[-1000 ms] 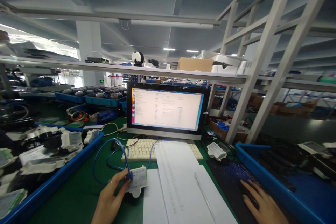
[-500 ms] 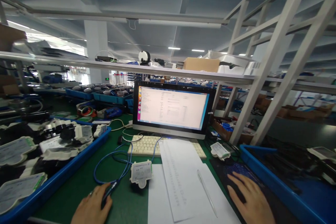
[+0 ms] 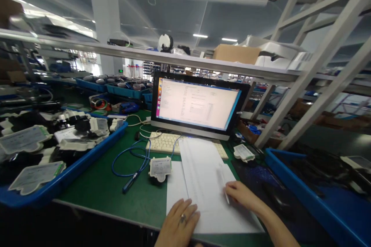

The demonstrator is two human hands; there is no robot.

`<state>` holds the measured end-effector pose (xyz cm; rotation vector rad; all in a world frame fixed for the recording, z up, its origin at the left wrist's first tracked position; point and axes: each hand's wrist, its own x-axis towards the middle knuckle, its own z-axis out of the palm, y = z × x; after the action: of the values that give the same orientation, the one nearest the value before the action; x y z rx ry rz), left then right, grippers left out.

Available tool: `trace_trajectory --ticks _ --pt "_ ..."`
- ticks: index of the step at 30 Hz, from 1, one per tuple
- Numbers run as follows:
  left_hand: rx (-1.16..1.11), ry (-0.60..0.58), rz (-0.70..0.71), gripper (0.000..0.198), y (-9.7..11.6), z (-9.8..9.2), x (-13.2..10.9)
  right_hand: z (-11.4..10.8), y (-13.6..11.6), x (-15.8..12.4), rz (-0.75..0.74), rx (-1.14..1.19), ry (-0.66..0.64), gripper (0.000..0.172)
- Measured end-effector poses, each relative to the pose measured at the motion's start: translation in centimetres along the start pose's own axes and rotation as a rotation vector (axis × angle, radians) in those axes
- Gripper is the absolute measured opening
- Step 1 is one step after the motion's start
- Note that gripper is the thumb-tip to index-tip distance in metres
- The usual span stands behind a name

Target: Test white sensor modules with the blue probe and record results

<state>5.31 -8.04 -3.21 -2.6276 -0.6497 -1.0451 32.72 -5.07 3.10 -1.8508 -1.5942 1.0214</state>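
Observation:
My left hand (image 3: 180, 222), with a ring on one finger, lies flat on the lower left of the white paper sheets (image 3: 203, 177). On the right side of the paper, my right hand (image 3: 240, 196) has its fingers pinched on a slim pale pen (image 3: 223, 179). Left of the sheets sits a small white device (image 3: 160, 168) with a printed label. A blue cable (image 3: 113, 166) lies looped on the green table mat, its dark plug end (image 3: 131, 182) loose. The black mouse (image 3: 276, 199) rests on a dark mouse pad, apart from my right hand.
A lit monitor (image 3: 197, 104) stands behind a cream keyboard (image 3: 164, 142), which the sheets partly cover. Blue trays hold white-cased devices at left (image 3: 87, 170) and dark parts at right (image 3: 301, 193). A shelf (image 3: 185, 60) crosses above; slanted metal posts (image 3: 327, 54) rise at right.
My left hand has let go of the blue cable's plug end and moved right onto the paper. My right hand has left the mouse and taken hold of the pen. The view has tilted down.

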Motion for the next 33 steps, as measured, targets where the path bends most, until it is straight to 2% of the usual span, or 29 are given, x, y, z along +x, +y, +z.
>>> trace_trajectory --ticks 1,3,6,10,13,16,19,26,31,33 --pt "-0.064 -0.055 -0.05 0.047 0.4 -0.4 0.3 0.3 -0.5 -0.4 0.023 0.144 0.03 0.027" --pt "-0.147 -0.149 -0.135 0.054 1.0 -1.2 0.7 1.5 -1.6 -1.3 0.031 0.403 0.093 0.026" --pt "-0.177 -0.219 -0.17 0.045 1.3 -1.5 0.6 4.6 -2.9 -2.2 -0.028 0.62 0.14 0.026" --pt "-0.135 -0.197 -0.163 0.039 1.5 -1.2 0.3 8.7 -3.3 -2.8 -0.083 0.616 0.189 0.023" --pt "-0.079 -0.126 -0.14 0.035 1.7 -0.9 0.2 10.2 -3.2 -3.2 -0.138 0.46 0.302 0.02" --pt "-0.048 -0.066 -0.121 0.032 1.8 -0.8 0.4 10.5 -3.1 -3.5 -0.195 0.255 0.403 0.025" --pt "-0.04 -0.044 -0.131 0.03 1.9 -0.8 0.5 10.2 -3.1 -3.6 -0.192 0.144 0.426 0.028" --pt "-0.053 -0.051 -0.157 0.029 2.2 -0.4 0.4 10.0 -2.7 -3.3 -0.203 0.087 0.385 0.029" --pt "-0.028 0.015 -0.179 0.027 2.4 0.0 0.3 10.1 -2.3 -3.1 -0.23 0.066 0.4 0.03" --pt "-0.027 0.007 -0.18 0.027 2.5 0.1 0.3 10.1 -2.4 -3.2 -0.236 0.075 0.407 0.029"
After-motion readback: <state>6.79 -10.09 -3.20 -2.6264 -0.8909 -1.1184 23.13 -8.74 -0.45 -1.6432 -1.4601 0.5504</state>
